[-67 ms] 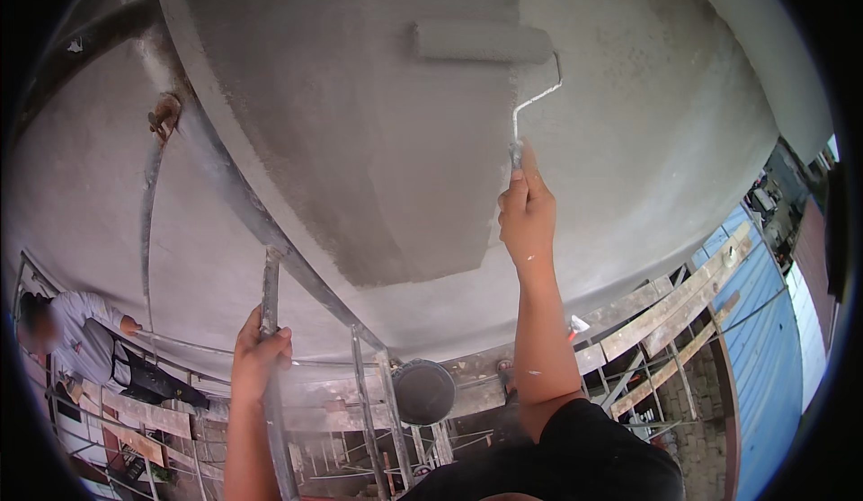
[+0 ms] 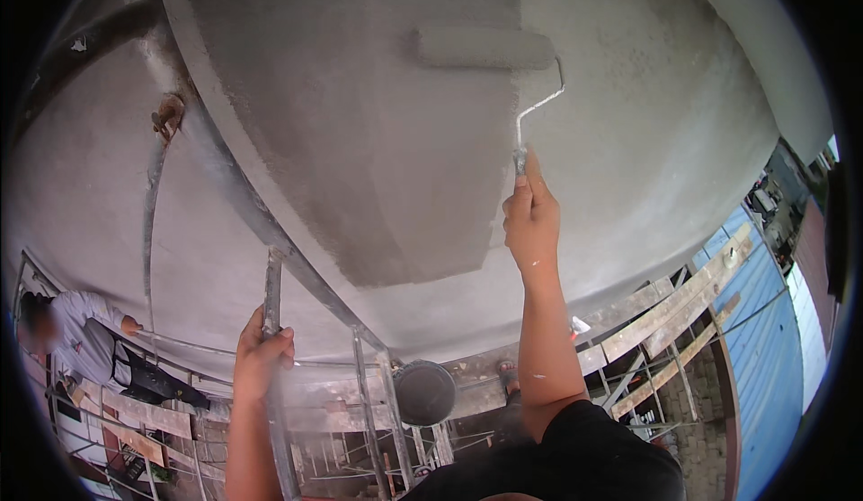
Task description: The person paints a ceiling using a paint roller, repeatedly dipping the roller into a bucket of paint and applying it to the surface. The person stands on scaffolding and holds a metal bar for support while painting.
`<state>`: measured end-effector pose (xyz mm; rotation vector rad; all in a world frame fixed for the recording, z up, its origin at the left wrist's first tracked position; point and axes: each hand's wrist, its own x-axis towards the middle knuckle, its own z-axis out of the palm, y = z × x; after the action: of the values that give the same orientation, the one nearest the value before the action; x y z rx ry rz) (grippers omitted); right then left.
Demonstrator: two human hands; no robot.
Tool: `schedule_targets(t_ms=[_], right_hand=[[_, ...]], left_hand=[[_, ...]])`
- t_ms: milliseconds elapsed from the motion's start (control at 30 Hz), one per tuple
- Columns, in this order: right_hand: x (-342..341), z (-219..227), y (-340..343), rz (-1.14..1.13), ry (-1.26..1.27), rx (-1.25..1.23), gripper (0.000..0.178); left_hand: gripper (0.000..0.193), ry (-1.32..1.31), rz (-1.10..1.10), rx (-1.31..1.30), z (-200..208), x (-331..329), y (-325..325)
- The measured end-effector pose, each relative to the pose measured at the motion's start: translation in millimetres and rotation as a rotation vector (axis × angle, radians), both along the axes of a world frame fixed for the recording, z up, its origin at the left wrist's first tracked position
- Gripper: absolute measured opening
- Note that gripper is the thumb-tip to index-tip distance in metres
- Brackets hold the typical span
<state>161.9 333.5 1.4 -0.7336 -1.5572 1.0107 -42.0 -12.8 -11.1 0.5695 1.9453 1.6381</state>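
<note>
My right hand (image 2: 532, 218) grips the handle of a paint roller (image 2: 485, 48), its index finger stretched along the handle. The grey, coated roller sleeve lies against the wall, mostly over a darker, wet-looking grey patch (image 2: 360, 159), its right end on the paler wall (image 2: 620, 133). A bent wire frame joins sleeve and handle. Down on the left, my left hand (image 2: 262, 350) is wrapped round a grey metal scaffold pole (image 2: 273, 290). Between my arms, lower down, stands a dark round bucket (image 2: 424, 393) with grey contents.
A long scaffold tube (image 2: 238, 191) slants across the wall on the left, with a rusty clamp (image 2: 168, 116). At far left another person (image 2: 90, 339) stands on the scaffold. Wooden planks (image 2: 665, 312) and a blue corrugated roof (image 2: 760, 321) lie at lower right.
The roller and my right hand have moved slightly down the wall. My left hand stays on the pole.
</note>
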Motion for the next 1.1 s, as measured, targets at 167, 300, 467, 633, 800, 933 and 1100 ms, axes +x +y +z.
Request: schedule_targets(t_ms=[167, 300, 467, 633, 800, 933, 1100], right_hand=[[14.0, -22.1, 9.0, 0.005, -0.015, 0.053, 0.050], [-0.4, 26.8, 11.6, 0.098, 0.126, 0.022, 0.049], [4.5, 54.1, -19.5, 0.255, 0.176, -0.087, 0.047], [-24.1, -16.7, -23.8, 0.255, 0.053, -0.033, 0.050], [-27.1, -67.8, -32.9, 0.134, -0.080, 0.117, 0.050], [-33.8, 8.2, -28.1, 0.108, -0.141, 0.126, 0.049], [-65.7, 124.1, -13.9, -0.013, -0.075, 0.311, 0.048]], left_hand=[[0.047, 0.014, -0.011, 0.013, -3.3, -0.2, 5.9], [0.052, 0.020, -0.022, 0.019, -5.3, -4.8, 1.3], [0.051, 0.014, -0.005, -0.006, -2.9, -3.5, -2.7], [0.046, -0.013, 0.014, 0.011, -0.7, -0.1, 3.5], [0.042, -0.035, -0.024, 0.048, 0.4, 0.5, 3.5], [0.040, -0.057, -0.036, 0.073, -3.3, -3.6, -0.9], [0.038, -0.053, -0.059, 0.092, 0.1, -1.9, -1.0]])
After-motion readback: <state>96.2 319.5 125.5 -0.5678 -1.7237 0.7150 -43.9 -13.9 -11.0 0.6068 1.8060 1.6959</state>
